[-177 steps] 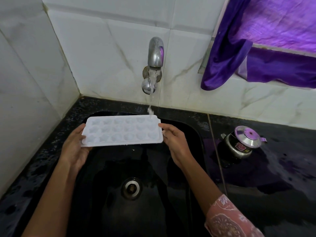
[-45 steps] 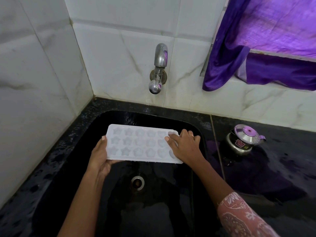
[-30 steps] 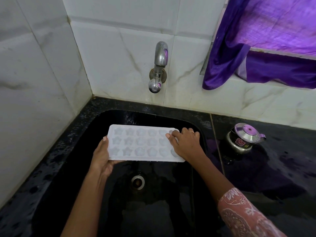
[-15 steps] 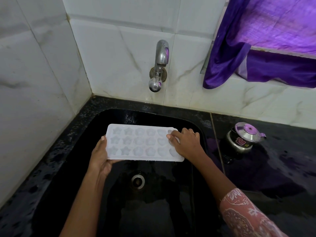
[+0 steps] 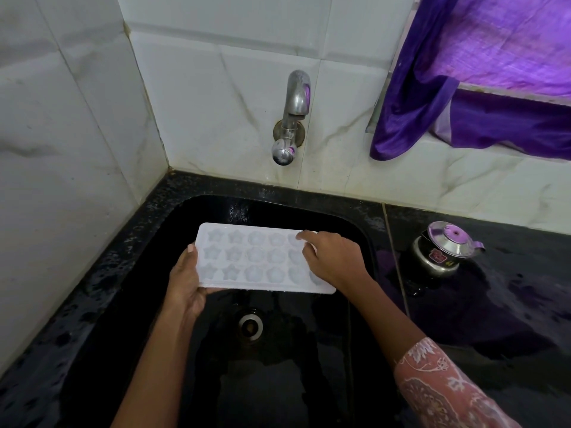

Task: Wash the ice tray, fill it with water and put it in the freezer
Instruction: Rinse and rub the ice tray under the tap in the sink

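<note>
Here, left hand (image 5: 185,282) gripping ice tray (image 5: 256,257) edge, right hand (image 5: 335,259) fingers curled on its cavities

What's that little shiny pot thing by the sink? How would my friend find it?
Start at the black sink below the wall tap, then look right onto the wet black counter. The small steel pot stands there alone, with a knobbed lid, a red sticker on its dark side, and a purple curtain hanging above it.

You're holding the white ice tray (image 5: 256,257) over the black sink (image 5: 355,230), left hand (image 5: 185,279) gripping its nine o'clock end, right hand (image 5: 335,259) resting at three o'clock.
</note>
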Tool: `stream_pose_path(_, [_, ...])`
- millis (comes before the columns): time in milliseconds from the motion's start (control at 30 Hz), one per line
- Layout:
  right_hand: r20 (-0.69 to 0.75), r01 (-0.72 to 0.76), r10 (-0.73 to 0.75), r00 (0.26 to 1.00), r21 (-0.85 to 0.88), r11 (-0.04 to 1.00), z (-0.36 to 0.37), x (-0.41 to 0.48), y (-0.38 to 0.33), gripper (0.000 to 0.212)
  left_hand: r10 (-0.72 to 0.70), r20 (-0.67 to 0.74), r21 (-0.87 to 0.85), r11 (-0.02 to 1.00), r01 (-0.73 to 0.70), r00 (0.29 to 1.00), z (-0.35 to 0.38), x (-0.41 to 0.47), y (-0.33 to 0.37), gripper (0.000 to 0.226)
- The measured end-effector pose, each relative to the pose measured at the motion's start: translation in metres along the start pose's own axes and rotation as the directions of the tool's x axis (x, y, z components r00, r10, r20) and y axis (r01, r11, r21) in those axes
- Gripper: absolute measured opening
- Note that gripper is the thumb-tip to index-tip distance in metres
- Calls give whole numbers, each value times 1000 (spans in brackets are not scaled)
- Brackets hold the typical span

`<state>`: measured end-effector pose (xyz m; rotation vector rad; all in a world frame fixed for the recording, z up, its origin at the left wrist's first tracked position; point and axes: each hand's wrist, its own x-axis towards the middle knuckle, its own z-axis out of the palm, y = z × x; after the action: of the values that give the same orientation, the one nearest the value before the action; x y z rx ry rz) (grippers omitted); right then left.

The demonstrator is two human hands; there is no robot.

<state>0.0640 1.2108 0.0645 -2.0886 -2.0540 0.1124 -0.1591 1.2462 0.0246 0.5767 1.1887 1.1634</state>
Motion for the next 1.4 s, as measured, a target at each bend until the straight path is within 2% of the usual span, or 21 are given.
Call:
stream_pose_path(133, [125, -45, 52, 991, -61, 997, -3, 6, -6, 40, -10, -1, -1, 1000, 10, 1000, -1, 1, -2, 36])
stream_pose_path(333, [197, -29, 49, 979, -103, 994, -4, 15, -10, 41, 8, 21, 12, 1000, -8, 1000, 1, -1, -1, 36])
stream_pose_path(567, [200, -51, 68, 978, -85, 995, -2, 17, -6, 39, -2, -25, 0, 1000, 2, 1000, -4, 4, -3, 40])
stream_pose_path(800, [144, -72, 96, 985, -164, 984, 2, 21, -5, 34, -10, -13, 6, 1000, 10, 1000, -1, 3, -4, 36])
stream_pose_path(967, [121, -72, 88, 989, -130, 989, 4, 24, -8, 35, -11, -10, 12, 1000, 12, 1000, -6, 5, -5, 39])
stream_pose_path(1400, [184, -50, 67, 981, -94, 994, 2, 22, -9, 39, -8, -33, -28, 1000, 7, 999, -5, 6, -3, 37])
